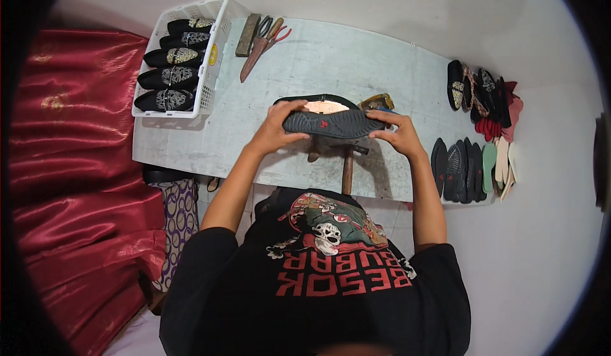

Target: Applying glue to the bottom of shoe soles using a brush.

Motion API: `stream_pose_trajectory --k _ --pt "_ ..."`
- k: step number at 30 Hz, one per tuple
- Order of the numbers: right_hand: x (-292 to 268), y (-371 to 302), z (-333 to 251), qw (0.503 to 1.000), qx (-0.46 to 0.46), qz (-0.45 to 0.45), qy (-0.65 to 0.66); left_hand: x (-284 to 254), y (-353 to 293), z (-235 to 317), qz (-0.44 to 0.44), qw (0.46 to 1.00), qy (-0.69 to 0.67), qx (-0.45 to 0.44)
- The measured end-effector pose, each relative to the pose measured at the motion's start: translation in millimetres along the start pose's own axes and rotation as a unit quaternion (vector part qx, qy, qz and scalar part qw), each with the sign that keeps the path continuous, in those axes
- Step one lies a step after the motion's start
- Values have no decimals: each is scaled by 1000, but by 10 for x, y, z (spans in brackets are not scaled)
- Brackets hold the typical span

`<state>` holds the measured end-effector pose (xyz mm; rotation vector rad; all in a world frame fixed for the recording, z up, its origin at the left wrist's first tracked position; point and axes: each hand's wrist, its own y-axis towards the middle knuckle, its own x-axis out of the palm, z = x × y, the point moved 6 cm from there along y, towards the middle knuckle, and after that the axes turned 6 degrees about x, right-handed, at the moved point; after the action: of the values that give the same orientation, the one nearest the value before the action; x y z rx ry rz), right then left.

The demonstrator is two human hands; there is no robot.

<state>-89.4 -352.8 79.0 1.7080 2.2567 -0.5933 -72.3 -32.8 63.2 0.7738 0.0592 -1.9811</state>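
I hold a black shoe point(331, 122) sole-up over a low white table point(356, 69). My left hand point(280, 125) grips its left end, and my right hand point(396, 130) grips its right end. The dark ribbed sole faces me, and a pale insole edge shows behind it. Under the shoe a hammer with a wooden handle point(347, 171) lies on the table, its head mostly hidden. A small yellowish object point(377, 101) sits just behind my right hand.
A white plastic basket point(213, 69) at the table's left holds several black embroidered shoes. Pliers, a blade and a dark block point(258, 38) lie at the back. Shoe uppers and soles point(474, 127) are stacked at the right. Red fabric point(76, 165) lies at the left.
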Motion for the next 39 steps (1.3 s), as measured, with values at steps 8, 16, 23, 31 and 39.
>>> stream_pose_trajectory --k 8,16,23,31,39 --pt "434 316 89 998 58 26 22 -304 80 -606 -33 996 -85 -20" --pt "488 431 -4 995 74 48 -36 -339 138 -828 -34 998 -25 36" --pt "540 463 -21 993 70 52 -75 -335 122 -985 -43 995 -90 23" --pt "578 480 -149 991 64 36 -113 -441 -47 -1157 -20 996 -86 -32" --pt "548 483 7 987 122 51 -87 -397 -129 -1236 -31 993 -102 -55"
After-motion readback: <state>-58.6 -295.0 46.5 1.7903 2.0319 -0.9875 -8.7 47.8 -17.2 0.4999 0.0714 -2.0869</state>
